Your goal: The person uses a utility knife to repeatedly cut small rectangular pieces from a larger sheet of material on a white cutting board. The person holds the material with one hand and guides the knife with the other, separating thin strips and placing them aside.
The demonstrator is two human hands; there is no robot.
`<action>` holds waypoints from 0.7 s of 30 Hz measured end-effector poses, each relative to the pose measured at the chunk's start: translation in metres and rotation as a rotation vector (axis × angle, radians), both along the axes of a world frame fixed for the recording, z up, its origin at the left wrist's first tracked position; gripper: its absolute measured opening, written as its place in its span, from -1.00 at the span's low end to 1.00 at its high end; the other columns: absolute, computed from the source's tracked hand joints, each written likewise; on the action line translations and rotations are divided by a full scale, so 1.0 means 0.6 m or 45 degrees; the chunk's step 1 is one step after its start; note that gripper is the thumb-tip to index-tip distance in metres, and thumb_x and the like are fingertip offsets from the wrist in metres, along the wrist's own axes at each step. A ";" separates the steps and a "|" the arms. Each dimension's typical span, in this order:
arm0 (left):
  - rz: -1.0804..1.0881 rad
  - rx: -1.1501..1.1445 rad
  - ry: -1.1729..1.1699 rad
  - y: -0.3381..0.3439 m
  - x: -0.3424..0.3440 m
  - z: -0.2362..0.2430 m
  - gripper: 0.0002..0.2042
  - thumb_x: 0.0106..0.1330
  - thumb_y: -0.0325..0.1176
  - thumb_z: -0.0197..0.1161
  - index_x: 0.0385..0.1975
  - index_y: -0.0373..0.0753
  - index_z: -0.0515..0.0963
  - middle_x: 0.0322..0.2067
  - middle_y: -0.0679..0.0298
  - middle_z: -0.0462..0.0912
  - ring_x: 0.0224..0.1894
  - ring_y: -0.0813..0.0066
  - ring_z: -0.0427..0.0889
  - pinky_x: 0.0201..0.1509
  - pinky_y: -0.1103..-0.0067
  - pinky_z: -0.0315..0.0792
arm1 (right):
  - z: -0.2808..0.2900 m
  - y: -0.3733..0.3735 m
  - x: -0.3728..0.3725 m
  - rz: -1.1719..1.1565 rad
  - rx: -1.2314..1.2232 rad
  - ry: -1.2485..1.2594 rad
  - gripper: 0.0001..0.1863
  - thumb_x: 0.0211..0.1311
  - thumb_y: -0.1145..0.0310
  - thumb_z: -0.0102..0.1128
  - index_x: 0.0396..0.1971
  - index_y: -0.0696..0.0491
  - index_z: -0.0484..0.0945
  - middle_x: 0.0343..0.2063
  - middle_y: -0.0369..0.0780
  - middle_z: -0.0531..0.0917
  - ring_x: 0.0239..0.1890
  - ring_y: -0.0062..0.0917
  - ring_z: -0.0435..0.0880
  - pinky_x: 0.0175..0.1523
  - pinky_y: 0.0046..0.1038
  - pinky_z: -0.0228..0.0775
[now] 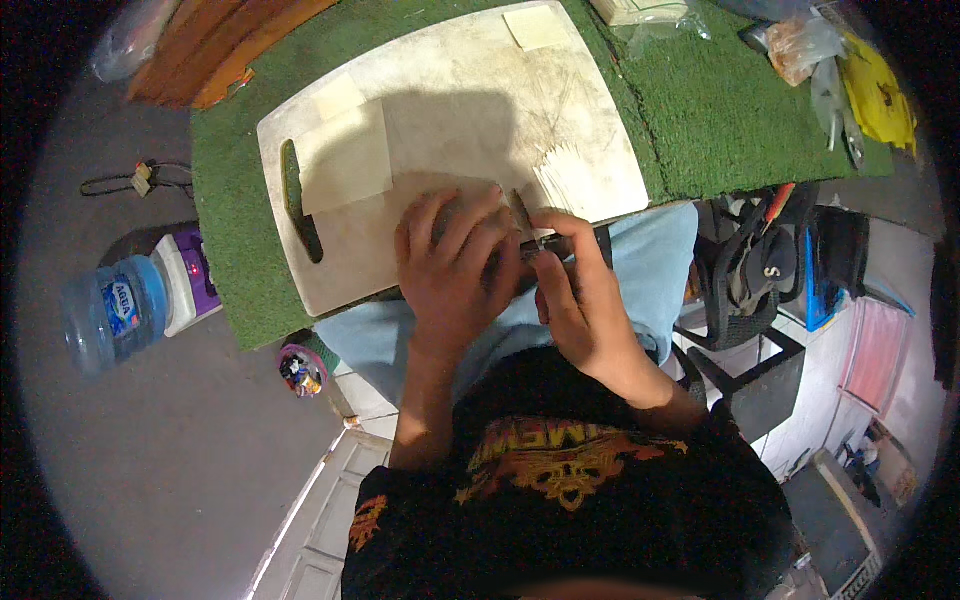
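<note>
A large white cutting board [450, 120] with a slot handle lies before me, stained in places. My right hand [585, 300] is closed around a small knife [522, 212] at the board's near edge, its thin dark blade pointing away from me. Close beside the blade, my left hand [455, 255] rests on the board with bent, spread fingers; whatever lies under them is hidden. A pile of thin pale strips [568, 182] sits right of the knife. Pale yellow sheets lie flat on the board: a larger sheet [347, 160] near the handle and a small square [535, 28] at the far edge.
Green turf-like matting [690, 120] covers the table under the board. Plastic bags [800, 50] and a yellow bag [880, 95] lie at the far right. A light blue cloth [650, 270] covers my lap. A water jug [115, 312] stands left, a black chair [740, 275] right.
</note>
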State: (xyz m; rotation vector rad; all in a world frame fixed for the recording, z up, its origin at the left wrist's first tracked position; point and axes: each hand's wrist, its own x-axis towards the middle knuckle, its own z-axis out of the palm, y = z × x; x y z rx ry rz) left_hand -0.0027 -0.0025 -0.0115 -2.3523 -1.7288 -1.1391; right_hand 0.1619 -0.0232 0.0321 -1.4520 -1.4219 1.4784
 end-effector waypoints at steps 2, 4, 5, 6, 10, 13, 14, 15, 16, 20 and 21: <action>-0.007 -0.020 0.009 0.000 -0.002 0.001 -0.83 0.14 -0.31 0.42 -0.26 -0.06 0.68 0.03 0.44 0.68 0.17 0.16 0.51 0.31 0.17 0.35 | -0.002 -0.001 -0.001 0.003 0.006 -0.053 -0.60 0.53 0.50 -0.03 0.27 -0.04 0.19 -0.58 0.01 0.58 -0.54 -0.10 0.67 -0.45 -0.23 0.34; -0.008 -0.024 0.011 -0.001 -0.002 0.002 -0.83 0.14 -0.31 0.42 -0.26 -0.06 0.68 0.03 0.44 0.68 0.17 0.16 0.52 0.31 0.17 0.35 | -0.005 0.000 -0.001 0.007 0.051 -0.062 -0.61 0.54 0.50 -0.04 0.27 -0.03 0.20 -0.59 -0.02 0.57 -0.57 -0.19 0.63 -0.47 -0.25 0.33; -0.006 -0.022 0.007 -0.001 -0.001 0.003 -0.82 0.14 -0.31 0.42 -0.25 -0.06 0.69 0.03 0.44 0.68 0.17 0.16 0.52 0.31 0.18 0.36 | -0.007 0.001 -0.001 0.009 0.093 -0.045 -0.62 0.54 0.50 -0.04 0.27 -0.03 0.20 -0.60 -0.05 0.56 -0.59 -0.25 0.60 -0.47 -0.26 0.32; -0.003 -0.022 0.004 0.000 0.000 0.003 -0.82 0.14 -0.31 0.42 -0.24 -0.06 0.69 0.03 0.44 0.68 0.16 0.16 0.52 0.31 0.18 0.36 | -0.008 0.003 0.002 0.018 0.115 -0.044 -0.62 0.54 0.49 -0.04 0.26 -0.02 0.21 -0.60 -0.08 0.54 -0.60 -0.32 0.57 -0.48 -0.29 0.30; -0.012 -0.026 0.016 0.001 0.000 0.004 -0.82 0.15 -0.31 0.42 -0.24 -0.07 0.69 0.03 0.43 0.68 0.17 0.17 0.52 0.30 0.19 0.36 | -0.011 0.007 0.007 -0.002 0.020 0.093 -0.65 0.55 0.47 -0.01 0.24 0.00 0.25 -0.58 -0.23 0.49 -0.59 -0.55 0.44 -0.48 -0.43 0.23; -0.011 -0.046 0.027 0.000 0.000 0.005 -0.82 0.16 -0.30 0.42 -0.24 -0.07 0.69 0.03 0.42 0.68 0.17 0.17 0.52 0.30 0.20 0.36 | -0.012 0.006 0.002 -0.111 -0.070 0.227 -0.68 0.56 0.44 0.00 0.22 0.01 0.29 -0.53 -0.35 0.45 -0.55 -0.67 0.36 -0.47 -0.54 0.16; -0.015 -0.048 0.022 0.000 0.000 0.005 -0.82 0.16 -0.31 0.42 -0.24 -0.07 0.69 0.03 0.42 0.68 0.17 0.17 0.52 0.30 0.20 0.35 | -0.012 0.005 -0.003 -0.175 -0.063 0.286 -0.69 0.56 0.43 0.00 0.21 0.01 0.31 -0.52 -0.38 0.44 -0.55 -0.68 0.35 -0.47 -0.56 0.15; -0.023 -0.045 0.015 0.001 0.000 0.005 -0.82 0.16 -0.31 0.42 -0.24 -0.08 0.69 0.03 0.42 0.68 0.17 0.16 0.52 0.31 0.20 0.35 | -0.012 0.004 -0.008 -0.240 -0.056 0.346 -0.70 0.56 0.42 0.00 0.20 0.01 0.32 -0.51 -0.41 0.43 -0.54 -0.70 0.34 -0.47 -0.58 0.13; -0.019 -0.047 0.016 0.001 -0.001 0.005 -0.82 0.16 -0.31 0.42 -0.23 -0.08 0.68 0.04 0.42 0.67 0.17 0.16 0.52 0.31 0.20 0.35 | -0.010 0.002 -0.008 -0.269 -0.128 0.396 -0.71 0.57 0.42 -0.01 0.20 0.01 0.33 -0.49 -0.40 0.43 -0.52 -0.71 0.34 -0.46 -0.58 0.14; -0.026 -0.069 0.022 -0.001 0.000 0.007 -0.82 0.16 -0.32 0.42 -0.23 -0.09 0.67 0.06 0.42 0.67 0.17 0.14 0.51 0.31 0.19 0.35 | -0.003 -0.003 -0.008 -0.296 -0.348 0.491 -0.73 0.57 0.43 -0.04 0.18 0.04 0.35 -0.39 -0.35 0.48 -0.40 -0.71 0.39 -0.35 -0.57 0.24; -0.028 -0.085 0.022 -0.001 -0.001 0.006 -0.82 0.16 -0.32 0.42 -0.23 -0.09 0.66 0.06 0.41 0.66 0.17 0.14 0.51 0.31 0.18 0.35 | -0.002 -0.003 -0.009 -0.288 -0.357 0.491 -0.74 0.58 0.43 -0.05 0.18 0.04 0.35 -0.38 -0.34 0.49 -0.38 -0.70 0.40 -0.33 -0.57 0.25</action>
